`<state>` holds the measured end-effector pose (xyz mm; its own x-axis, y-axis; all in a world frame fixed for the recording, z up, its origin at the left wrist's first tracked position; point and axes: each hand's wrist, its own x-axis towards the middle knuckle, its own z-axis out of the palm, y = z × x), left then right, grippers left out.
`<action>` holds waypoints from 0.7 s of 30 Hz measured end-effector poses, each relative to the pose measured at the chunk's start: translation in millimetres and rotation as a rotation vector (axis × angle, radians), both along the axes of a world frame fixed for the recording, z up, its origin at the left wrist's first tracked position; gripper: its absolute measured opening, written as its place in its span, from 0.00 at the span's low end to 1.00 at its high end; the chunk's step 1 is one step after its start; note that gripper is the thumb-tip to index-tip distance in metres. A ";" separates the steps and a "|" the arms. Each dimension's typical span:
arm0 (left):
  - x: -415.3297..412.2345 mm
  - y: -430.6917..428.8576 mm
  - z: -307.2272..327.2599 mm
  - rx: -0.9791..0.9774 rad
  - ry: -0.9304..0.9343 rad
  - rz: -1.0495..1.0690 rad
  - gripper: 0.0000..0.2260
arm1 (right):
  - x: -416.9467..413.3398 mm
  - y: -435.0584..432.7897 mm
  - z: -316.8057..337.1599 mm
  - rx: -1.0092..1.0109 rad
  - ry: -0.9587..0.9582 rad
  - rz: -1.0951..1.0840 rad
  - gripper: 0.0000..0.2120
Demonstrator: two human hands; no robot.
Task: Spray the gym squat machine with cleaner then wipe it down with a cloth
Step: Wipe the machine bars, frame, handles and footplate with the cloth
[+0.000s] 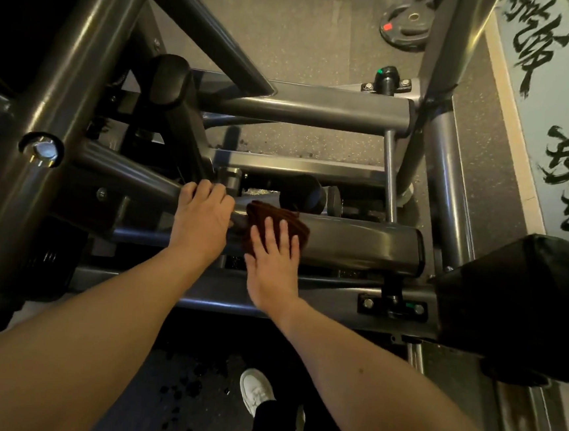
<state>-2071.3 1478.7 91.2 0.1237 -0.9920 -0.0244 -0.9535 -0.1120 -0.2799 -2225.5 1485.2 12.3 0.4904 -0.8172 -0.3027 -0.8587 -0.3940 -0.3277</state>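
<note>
The wipe-down step is in hand. The right hand (pixel 272 262) lies flat, its fingers straight and together, and presses a dark brown cloth (pixel 266 211) onto the thick horizontal bar (pixel 359 246) low on the machine (pixel 83 60). The cloth sits bunched at the left end of that bar, partly under the fingers and partly showing beyond them. The left hand (pixel 203 218) is just beside it, its fingers curled over the end of a slanted tube (pixel 135 171), which looks like a brace for the lean forward. The 2 hands are close but not touching.

No spray bottle is in view, so the spraying seems done for this part, though the bar's sheen alone does not show whether it is wet.

Most of the bar, from the cloth to its capped right end, lies uncovered. The next move likely calls for a steady slide of the flat hand to the right along the top, with enough pressure to keep the cloth under the palm. The rounded front face and underside would need the cloth wrapped around, not just pushed. The black pad (pixel 516 304) at the right and the many other tubes look unwiped from here, so much of the task seems left. A weight plate (pixel 408 23) lies on the floor far behind, and 1 white shoe (pixel 256 388) shows below.
</note>
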 end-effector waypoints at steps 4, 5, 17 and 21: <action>4.1 1.0 -1.3 -0.002 0.000 -0.021 0.12 | -67.6 -18.1 -7.4 -0.030 0.023 -0.020 0.28; 4.6 1.5 -0.5 0.007 0.005 -0.023 0.12 | -90.4 -23.6 -10.3 -0.036 0.041 -0.118 0.28; 5.0 0.2 -4.9 -0.014 0.026 -0.016 0.14 | -53.8 -17.5 8.4 0.153 -0.086 -0.734 0.26; 3.3 1.3 -3.0 -0.030 0.039 -0.026 0.14 | -2.2 7.8 21.4 0.282 -0.373 -0.634 0.24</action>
